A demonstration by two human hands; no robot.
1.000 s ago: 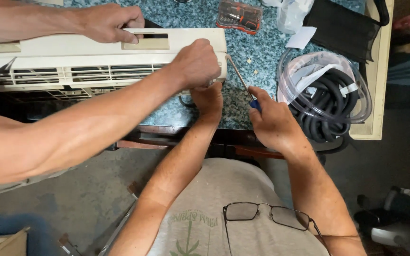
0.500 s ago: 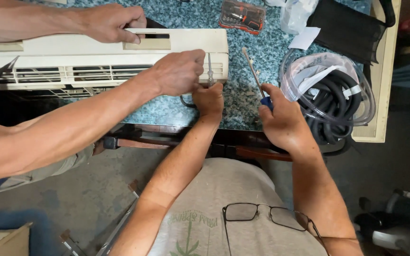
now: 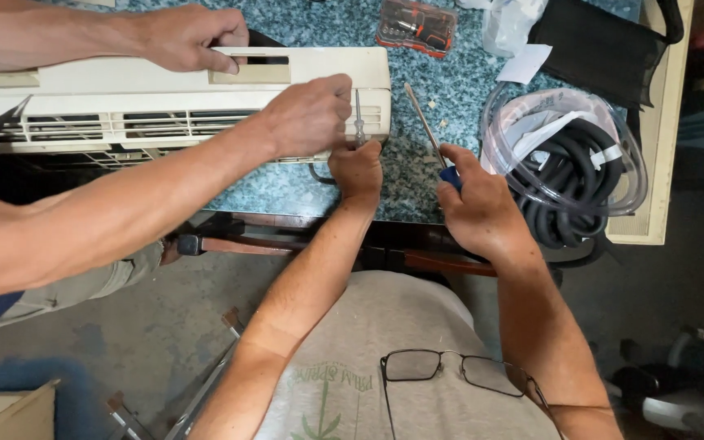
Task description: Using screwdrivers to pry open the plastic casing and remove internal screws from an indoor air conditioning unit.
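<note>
A long cream plastic air-conditioner unit (image 3: 181, 98), boxy with slatted grilles along its front, lies across the left part of the speckled blue-green stone worktop (image 3: 417, 175), its right end near the middle of the view. The person's left hand (image 3: 357, 169) rests against the lower right corner of that unit, fingers curled closed on its edge; what they pinch, if anything, is hidden. Just beside it, the right hand (image 3: 478, 204) is wrapped closed around the blue handle of a screwdriver (image 3: 427, 129), whose thin metal shaft slants up and away over the stone, close to the unit's end but apart from it.

A co-worker's nearer hand (image 3: 307, 114) presses on the unit's right front, holding a small clear-handled tool (image 3: 359, 124) upright against the casing. The co-worker's farther hand (image 3: 189, 37) grips the unit's top edge.

To the right lies a coil of black ribbed hose (image 3: 568, 191) inside a loop of clear tubing. Beyond it sit a black fabric bag (image 3: 605, 45) and a small transparent bit case (image 3: 417, 24) with orange parts.
</note>
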